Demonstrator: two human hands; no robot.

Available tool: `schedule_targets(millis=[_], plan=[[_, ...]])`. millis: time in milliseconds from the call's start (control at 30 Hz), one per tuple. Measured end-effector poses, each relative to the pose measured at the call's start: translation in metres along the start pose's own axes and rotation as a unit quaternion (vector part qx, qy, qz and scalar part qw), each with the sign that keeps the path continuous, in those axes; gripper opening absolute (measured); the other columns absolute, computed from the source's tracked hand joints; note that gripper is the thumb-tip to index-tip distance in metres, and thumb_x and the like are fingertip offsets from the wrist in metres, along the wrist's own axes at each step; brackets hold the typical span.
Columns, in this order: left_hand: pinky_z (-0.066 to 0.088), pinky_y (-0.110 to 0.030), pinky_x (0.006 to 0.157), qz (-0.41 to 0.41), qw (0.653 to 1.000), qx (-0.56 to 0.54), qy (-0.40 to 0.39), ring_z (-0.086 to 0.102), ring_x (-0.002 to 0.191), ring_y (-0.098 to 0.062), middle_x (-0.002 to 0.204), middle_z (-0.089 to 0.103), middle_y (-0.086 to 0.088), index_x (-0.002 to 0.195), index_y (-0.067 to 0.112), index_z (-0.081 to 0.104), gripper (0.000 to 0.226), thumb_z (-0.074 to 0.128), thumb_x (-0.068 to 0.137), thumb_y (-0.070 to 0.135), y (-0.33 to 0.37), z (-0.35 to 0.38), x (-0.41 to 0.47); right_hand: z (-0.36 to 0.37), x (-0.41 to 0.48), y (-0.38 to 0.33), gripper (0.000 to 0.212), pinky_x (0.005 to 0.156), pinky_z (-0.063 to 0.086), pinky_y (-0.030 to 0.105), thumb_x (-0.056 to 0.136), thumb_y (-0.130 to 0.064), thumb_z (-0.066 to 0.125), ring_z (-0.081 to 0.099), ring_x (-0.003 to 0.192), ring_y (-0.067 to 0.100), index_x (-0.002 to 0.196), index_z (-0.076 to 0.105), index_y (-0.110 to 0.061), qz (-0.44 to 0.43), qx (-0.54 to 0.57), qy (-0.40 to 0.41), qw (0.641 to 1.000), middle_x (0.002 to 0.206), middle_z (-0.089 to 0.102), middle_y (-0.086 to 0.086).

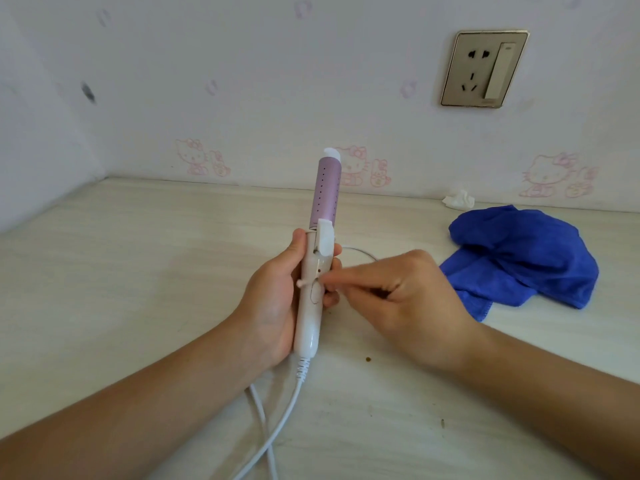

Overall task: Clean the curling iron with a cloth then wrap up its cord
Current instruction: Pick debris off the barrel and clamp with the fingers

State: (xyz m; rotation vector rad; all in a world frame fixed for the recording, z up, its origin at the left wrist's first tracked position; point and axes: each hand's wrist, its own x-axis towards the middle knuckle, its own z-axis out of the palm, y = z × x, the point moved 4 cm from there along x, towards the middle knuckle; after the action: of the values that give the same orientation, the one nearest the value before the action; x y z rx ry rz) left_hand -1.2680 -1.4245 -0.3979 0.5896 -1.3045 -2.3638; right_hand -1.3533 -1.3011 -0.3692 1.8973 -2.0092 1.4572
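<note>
My left hand [273, 303] grips the white handle of the curling iron [320, 251] and holds it upright, its lilac barrel pointing up and away. My right hand [405, 299] reaches in from the right; its index finger points at the handle and touches it beside the switch, while the other fingers are curled and hold nothing. The white cord [277, 424] leaves the handle's base and runs down toward the lower edge of the view; a loop of it shows behind my right hand. The blue cloth [519, 258] lies crumpled on the table to the right, apart from both hands.
The pale wood-grain table [138, 306] meets a white wall with cartoon stickers. A wall socket with a switch [485, 69] sits at the upper right. A crumpled white tissue [459, 199] lies by the wall behind the cloth. Small crumbs dot the table near my right wrist.
</note>
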Motion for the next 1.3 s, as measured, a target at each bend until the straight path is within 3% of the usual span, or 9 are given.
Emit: schedule_targets(millis=[100, 167, 267, 433, 600, 967, 1167, 1233, 1300], plan=[[0.048, -0.027, 0.048, 0.004, 1.000, -0.021, -0.011, 0.056, 0.058, -0.017, 0.079, 0.061, -0.009, 0.105, 0.005, 0.071, 0.049, 0.045, 0.106, 0.047, 0.000, 0.001, 0.001, -0.013, 0.007, 0.012, 0.033, 0.050, 0.031, 0.008, 0.094, 0.003, 0.065, 0.037, 0.044, 0.003, 0.109, 0.081, -0.022, 0.031, -0.013, 0.067, 0.997, 0.052, 0.051, -0.005], [0.048, -0.027, 0.049, 0.006, 1.000, -0.012, -0.018, 0.056, 0.059, -0.017, 0.080, 0.061, -0.010, 0.106, 0.006, 0.070, 0.048, 0.045, 0.106, 0.047, -0.001, 0.001, 0.000, -0.013, 0.006, 0.012, 0.033, 0.049, 0.031, 0.011, 0.094, 0.001, 0.067, 0.036, 0.044, 0.004, 0.110, 0.081, -0.023, 0.044, -0.024, 0.075, 0.996, 0.048, 0.046, -0.006], [0.048, -0.027, 0.049, 0.009, 1.000, 0.005, -0.021, 0.056, 0.060, -0.017, 0.081, 0.060, -0.010, 0.103, 0.008, 0.073, 0.048, 0.046, 0.106, 0.048, -0.002, 0.000, 0.001, -0.009, 0.005, 0.007, 0.028, 0.050, 0.033, 0.010, 0.094, -0.001, 0.067, 0.040, 0.044, 0.006, 0.109, 0.082, -0.021, 0.044, -0.024, 0.055, 0.997, 0.051, 0.051, -0.012], [0.048, -0.027, 0.049, 0.014, 1.000, 0.004, -0.016, 0.056, 0.059, -0.017, 0.081, 0.062, -0.010, 0.105, 0.008, 0.073, 0.048, 0.047, 0.105, 0.048, -0.003, -0.001, 0.001, -0.020, 0.013, 0.014, 0.023, 0.049, 0.034, 0.009, 0.092, -0.003, 0.069, 0.046, 0.044, 0.009, 0.100, 0.082, -0.020, 0.074, -0.023, 0.049, 0.996, 0.051, 0.056, 0.002], [0.047, -0.027, 0.049, 0.017, 1.000, -0.003, -0.021, 0.056, 0.059, -0.017, 0.080, 0.061, -0.009, 0.098, 0.009, 0.079, 0.050, 0.046, 0.106, 0.048, -0.004, 0.000, 0.001, -0.010, 0.012, 0.009, 0.018, 0.051, 0.034, 0.011, 0.094, -0.006, 0.069, 0.045, 0.045, 0.010, 0.102, 0.080, -0.018, 0.071, -0.032, 0.028, 0.997, 0.047, 0.045, -0.010], [0.045, -0.026, 0.046, 0.022, 0.999, -0.008, -0.040, 0.052, 0.056, -0.017, 0.076, 0.060, -0.009, 0.090, 0.012, 0.081, 0.054, 0.041, 0.108, 0.045, -0.001, 0.003, -0.001, -0.011, 0.009, 0.016, 0.017, 0.052, 0.038, 0.020, 0.095, -0.003, 0.068, 0.047, 0.045, 0.021, 0.103, 0.079, -0.013, 0.082, 0.028, 0.025, 0.996, 0.049, 0.054, 0.006], [0.044, -0.026, 0.045, 0.011, 0.999, -0.017, -0.045, 0.052, 0.055, -0.017, 0.075, 0.060, -0.010, 0.090, 0.012, 0.080, 0.055, 0.040, 0.108, 0.045, 0.000, 0.001, -0.001, -0.009, 0.001, 0.015, 0.017, 0.056, 0.038, 0.010, 0.096, -0.002, 0.066, 0.051, 0.045, 0.006, 0.109, 0.076, -0.010, 0.056, 0.060, 0.033, 0.996, 0.048, 0.053, -0.007], [0.044, -0.025, 0.045, 0.010, 0.999, -0.021, -0.047, 0.052, 0.054, -0.017, 0.074, 0.060, -0.009, 0.090, 0.011, 0.079, 0.055, 0.040, 0.108, 0.045, 0.001, 0.000, 0.000, -0.009, 0.001, 0.014, 0.018, 0.054, 0.041, 0.015, 0.097, -0.002, 0.065, 0.052, 0.045, 0.010, 0.110, 0.075, -0.011, 0.052, 0.073, 0.028, 0.996, 0.051, 0.055, -0.005], [0.043, -0.026, 0.045, 0.011, 0.999, -0.020, -0.040, 0.050, 0.053, -0.016, 0.075, 0.060, -0.007, 0.090, 0.008, 0.079, 0.056, 0.041, 0.107, 0.045, 0.001, -0.001, 0.001, -0.005, 0.001, 0.011, 0.019, 0.049, 0.044, 0.028, 0.097, 0.000, 0.065, 0.051, 0.044, 0.021, 0.106, 0.076, -0.012, 0.048, 0.076, -0.013, 0.996, 0.054, 0.061, -0.014]])
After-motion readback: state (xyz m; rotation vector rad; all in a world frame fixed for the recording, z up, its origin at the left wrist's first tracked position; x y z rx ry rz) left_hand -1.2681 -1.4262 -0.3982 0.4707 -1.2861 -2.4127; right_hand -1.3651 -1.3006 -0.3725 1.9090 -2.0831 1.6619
